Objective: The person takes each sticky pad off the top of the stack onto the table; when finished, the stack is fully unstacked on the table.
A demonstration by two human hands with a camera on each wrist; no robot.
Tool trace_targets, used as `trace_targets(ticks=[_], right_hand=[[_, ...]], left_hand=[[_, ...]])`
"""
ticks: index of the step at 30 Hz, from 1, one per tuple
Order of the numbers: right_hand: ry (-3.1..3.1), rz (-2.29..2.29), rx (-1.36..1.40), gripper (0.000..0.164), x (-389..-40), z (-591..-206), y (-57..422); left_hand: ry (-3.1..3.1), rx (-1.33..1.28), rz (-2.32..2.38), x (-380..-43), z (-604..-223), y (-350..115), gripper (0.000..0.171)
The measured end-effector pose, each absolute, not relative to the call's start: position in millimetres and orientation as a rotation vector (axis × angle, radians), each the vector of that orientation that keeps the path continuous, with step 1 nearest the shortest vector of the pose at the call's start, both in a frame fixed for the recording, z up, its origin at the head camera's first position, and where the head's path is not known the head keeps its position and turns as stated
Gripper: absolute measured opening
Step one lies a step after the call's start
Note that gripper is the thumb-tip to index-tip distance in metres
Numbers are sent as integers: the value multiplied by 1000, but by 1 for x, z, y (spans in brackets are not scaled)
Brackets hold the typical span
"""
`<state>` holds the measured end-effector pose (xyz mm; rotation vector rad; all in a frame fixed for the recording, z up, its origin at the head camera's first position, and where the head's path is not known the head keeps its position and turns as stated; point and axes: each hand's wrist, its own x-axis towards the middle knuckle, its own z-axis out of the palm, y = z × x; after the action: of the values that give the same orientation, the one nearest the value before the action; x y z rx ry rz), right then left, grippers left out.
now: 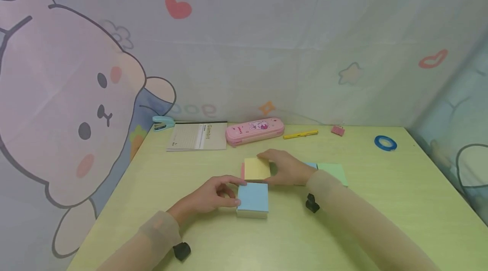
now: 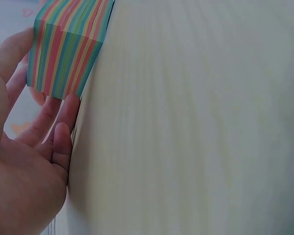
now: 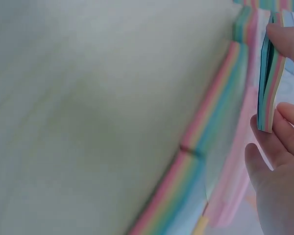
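My left hand [image 1: 211, 194] grips the left side of a thick, blue-topped block of sticky notes [image 1: 253, 197], thumb at its near left edge and index finger at the far corner. In the left wrist view the side of this block [image 2: 63, 54] shows many coloured stripes. Just behind it, my right hand [image 1: 286, 167] pinches a thin, yellow-topped pad of sticky notes [image 1: 257, 169] between thumb and fingers. The right wrist view shows this pad [image 3: 272, 83] edge-on, its layers slightly parted. A pink edge [image 1: 242, 171] peeks out left of the yellow pad.
Partly behind my right forearm lie a blue pad [image 1: 311, 164] and a green pad [image 1: 333, 173]. Along the back stand a light blue stapler [image 1: 163, 123], a notebook [image 1: 198, 136], a pink pencil case [image 1: 254, 131], a yellow pen [image 1: 300, 134], a pink clip [image 1: 337, 130] and blue tape [image 1: 385, 143].
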<state>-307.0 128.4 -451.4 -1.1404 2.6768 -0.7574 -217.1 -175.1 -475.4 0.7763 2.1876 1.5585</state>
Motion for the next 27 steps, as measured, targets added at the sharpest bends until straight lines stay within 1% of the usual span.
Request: trace_targets(ticks=[5,11,18,27], right_hand=[[2707,-827,-1029,84,-302,-435,154],[2761,-911,-955,80,-298,-426,208],[2813,-958,-853,77,-292,-428,275],[2877,-956,-735,74,-287,-439,346]], left_hand=[[2176,790,1565,-217,-478,-174,49],[2176,789,1561,-217,-477,-174,51],[2180,794,1556,-217,-479,-176,50],[2166,803,1560,-218,-476,-177,50]])
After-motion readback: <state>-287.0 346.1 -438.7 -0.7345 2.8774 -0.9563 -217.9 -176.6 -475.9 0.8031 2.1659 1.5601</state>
